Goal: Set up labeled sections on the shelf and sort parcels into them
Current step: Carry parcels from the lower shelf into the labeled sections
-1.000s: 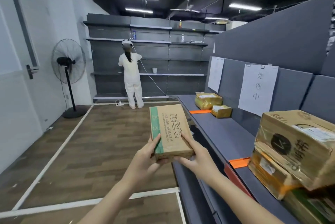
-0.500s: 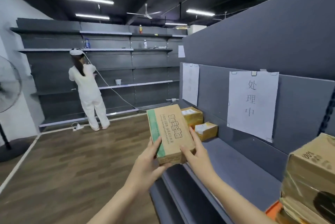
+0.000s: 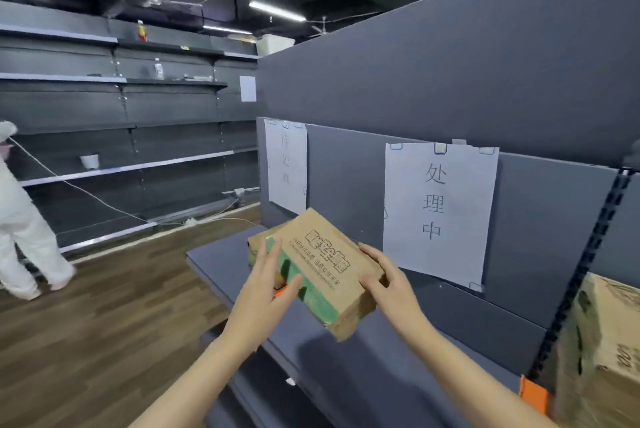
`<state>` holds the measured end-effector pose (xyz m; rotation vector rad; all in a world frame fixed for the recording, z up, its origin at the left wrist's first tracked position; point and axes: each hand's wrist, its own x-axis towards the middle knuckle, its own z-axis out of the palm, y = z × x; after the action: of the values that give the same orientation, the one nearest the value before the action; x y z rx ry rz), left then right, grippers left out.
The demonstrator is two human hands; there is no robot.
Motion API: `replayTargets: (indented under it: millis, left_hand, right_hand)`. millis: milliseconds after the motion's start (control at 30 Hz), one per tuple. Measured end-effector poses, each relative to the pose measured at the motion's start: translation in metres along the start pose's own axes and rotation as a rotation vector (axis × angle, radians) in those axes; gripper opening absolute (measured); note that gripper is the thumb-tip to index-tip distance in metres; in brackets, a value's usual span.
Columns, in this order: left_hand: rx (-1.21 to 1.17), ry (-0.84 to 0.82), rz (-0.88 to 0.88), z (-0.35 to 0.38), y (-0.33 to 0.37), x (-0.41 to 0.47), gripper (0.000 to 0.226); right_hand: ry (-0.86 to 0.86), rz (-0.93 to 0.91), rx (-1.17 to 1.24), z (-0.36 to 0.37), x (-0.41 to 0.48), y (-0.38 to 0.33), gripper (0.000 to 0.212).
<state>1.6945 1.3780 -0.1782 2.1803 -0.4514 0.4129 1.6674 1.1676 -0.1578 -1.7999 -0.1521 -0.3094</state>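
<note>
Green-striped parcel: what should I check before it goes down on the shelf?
1. Grip: right hand holds the parcel by its right edge, left hand presses its left side: ok.
2. Free space on the shelf below the label sheet: ok.
3. Level: tilted, not ok.
4. Gap to the parcels behind it: cannot tell.
5. Label matches this parcel: cannot tell.

A person in white point(image 3: 20, 227) stands by far shelving point(image 3: 138, 164) bearing a bottle point(image 3: 159, 69).
</note>
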Motion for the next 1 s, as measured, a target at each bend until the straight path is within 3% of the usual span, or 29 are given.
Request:
replayTargets:
  millis: [67,133,200,300,400,533,600,700,800,867,1000]
  left_hand:
    - [0.084,0.04,0.022,0.002,-0.012,0.031,0.071]
    - [0.059,-0.027,0.008,0.002,-0.02,0.058,0.079]
    - [-0.044,-0.173,0.002,0.0,-0.026,0.082,0.088]
    - [-0.12,-0.381,0.095,-0.002,-0.031,0.109,0.079]
    - [-0.272,-0.491,0.14,0.001,-0.04,0.131,0.073]
    - [-0.515,-0.557,0.055,0.007,-0.061,0.151,0.082]
    - [-0.578,-0.607,0.082,0.013,-0.062,0.15,0.071]
    - [-0.638,-0.631,0.138,0.022,-0.053,0.14,0.061]
    - [-0.635,-0.592,0.158,0.03,-0.045,0.139,0.066]
    - [-0.641,-0.544,0.155,0.034,-0.039,0.14,0.068]
    - [-0.692,-0.475,0.165,0.042,-0.03,0.137,0.062]
  right_hand:
    - [0.032,0.027,-0.022,-0.007,0.006,0.002,0.046]
    - [0.066,0.073,-0.002,-0.015,0.013,0.003,0.04]
    - [0.112,0.114,0.016,-0.021,0.017,0.001,0.04]
    - [0.18,0.147,0.021,-0.023,0.022,-0.002,0.034]
    - [0.257,0.116,0.043,-0.018,0.029,-0.007,0.037]
    - [0.402,0.05,0.066,-0.005,0.027,-0.013,0.041]
    - [0.459,0.034,0.053,0.001,0.023,-0.014,0.04]
    - [0.633,0.049,-0.032,0.008,0.017,-0.014,0.028]
    - [0.759,0.092,-0.098,0.009,0.008,-0.012,0.05]
    - [0.774,0.139,-0.077,0.011,-0.001,-0.009,0.059]
    - [0.692,0.179,-0.111,0.019,-0.018,0.002,0.053]
